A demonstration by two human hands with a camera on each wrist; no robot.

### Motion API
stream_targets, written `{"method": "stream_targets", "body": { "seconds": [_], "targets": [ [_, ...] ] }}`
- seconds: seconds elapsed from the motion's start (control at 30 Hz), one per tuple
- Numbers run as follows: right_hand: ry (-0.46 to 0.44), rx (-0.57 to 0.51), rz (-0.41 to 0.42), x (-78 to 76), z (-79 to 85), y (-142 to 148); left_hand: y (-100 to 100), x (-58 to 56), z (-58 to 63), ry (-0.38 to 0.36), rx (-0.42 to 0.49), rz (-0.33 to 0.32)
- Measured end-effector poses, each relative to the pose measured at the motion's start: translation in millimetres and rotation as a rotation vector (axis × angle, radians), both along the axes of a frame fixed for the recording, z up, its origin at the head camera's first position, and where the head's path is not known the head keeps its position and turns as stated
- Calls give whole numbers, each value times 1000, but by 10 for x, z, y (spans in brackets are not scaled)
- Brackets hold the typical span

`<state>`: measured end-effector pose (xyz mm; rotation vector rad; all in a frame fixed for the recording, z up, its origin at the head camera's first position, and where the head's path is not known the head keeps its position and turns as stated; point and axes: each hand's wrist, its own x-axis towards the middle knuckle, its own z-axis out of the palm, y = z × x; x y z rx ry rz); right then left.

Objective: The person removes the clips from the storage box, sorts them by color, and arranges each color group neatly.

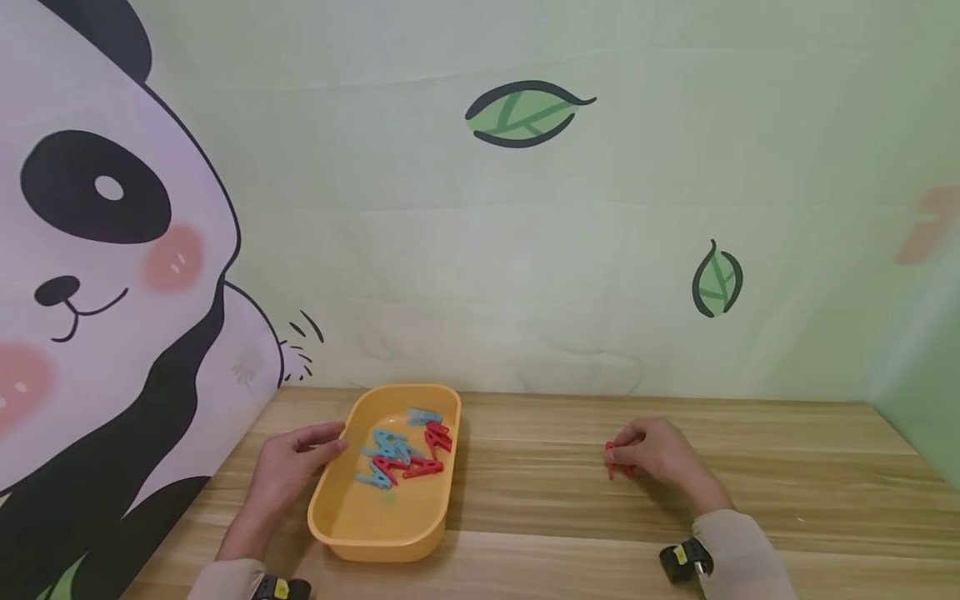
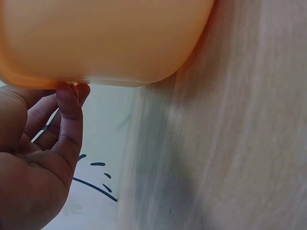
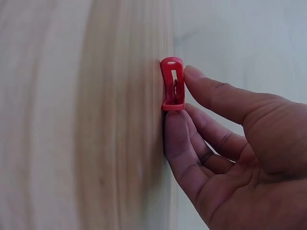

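Note:
My left hand is at the left side of a yellow plastic basin, its fingertips touching the outside just at the rim. The left wrist view shows those fingertips against the basin wall. Inside the basin lie several blue clothespins and red clothespins. To the right, my right hand pinches a red clothespin between thumb and fingers, close over the tabletop. Part of that clothespin is hidden behind the fingers in the head view.
The wooden table runs back to a pale green backdrop with a printed panda and leaves. A side panel stands at the right. Both wrists wear black bands with small devices.

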<state>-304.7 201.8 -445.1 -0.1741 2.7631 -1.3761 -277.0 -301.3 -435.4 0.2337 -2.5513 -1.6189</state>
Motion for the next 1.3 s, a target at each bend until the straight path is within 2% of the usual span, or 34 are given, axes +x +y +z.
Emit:
{"method": "stream_targets", "body": {
  "seconds": [0.37,0.57,0.7,0.83,0.97,1.3],
  "targets": [
    [-38,-33,-34,4,44,-62,-33,13,7,6,-9,16],
    [-39,-43,8,-6,67,-9,-30,24,29,0,-4,20],
    [6,-22,30,12,111,62,-15,31,41,2,7,21],
    [90,9,52,20,194,72,-10,24,40,12,10,15],
    [135,-26,86,23,302,-49,-9,18,19,18,9,19],
    [183,-206,213,92,591,-515,22,21,-38,22,35,29]
  ]
}}
